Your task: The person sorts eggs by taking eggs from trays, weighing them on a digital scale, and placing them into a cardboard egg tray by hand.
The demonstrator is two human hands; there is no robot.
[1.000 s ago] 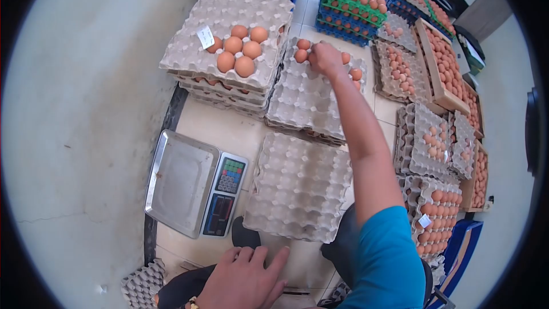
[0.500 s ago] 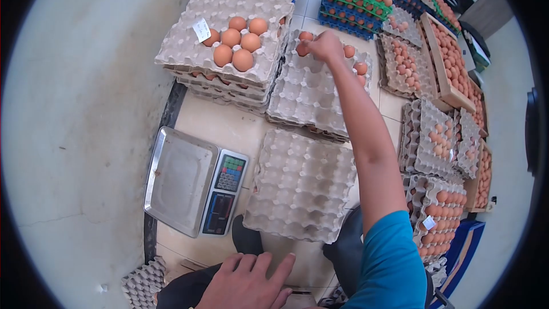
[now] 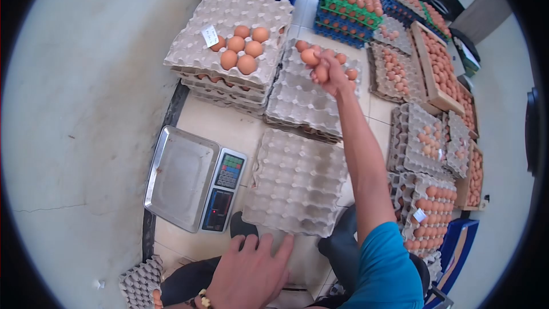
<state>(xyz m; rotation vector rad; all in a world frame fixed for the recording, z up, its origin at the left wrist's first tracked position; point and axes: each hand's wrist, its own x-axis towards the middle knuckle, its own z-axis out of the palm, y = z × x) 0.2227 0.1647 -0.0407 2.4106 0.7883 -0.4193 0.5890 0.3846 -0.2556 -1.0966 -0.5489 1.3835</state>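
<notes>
My right hand [image 3: 330,74] is closed around brown eggs, with two showing, one egg [image 3: 310,56] at the fingertips and another below it. It is above the far part of a grey cardboard egg tray [image 3: 303,100], where a few more eggs sit along the far and right edges. My left hand [image 3: 250,269] is over my lap, palm down with its fingers spread, holding nothing. Just beyond its fingers is another cardboard egg tray [image 3: 294,183] with no eggs in its cups. To the left of that tray stands a digital scale [image 3: 183,180] with a bare metal pan.
A tray stack [image 3: 194,23] at the far left carries several eggs and a paper label. Green and blue plastic trays [image 3: 349,14] of eggs stand at the back. Wooden crates [image 3: 437,74] and more egg trays [image 3: 426,212] line the right side.
My right hand has lifted slightly back from the far tray, now with eggs showing in its grasp. My left hand has shifted a little, and the view has moved slightly.
</notes>
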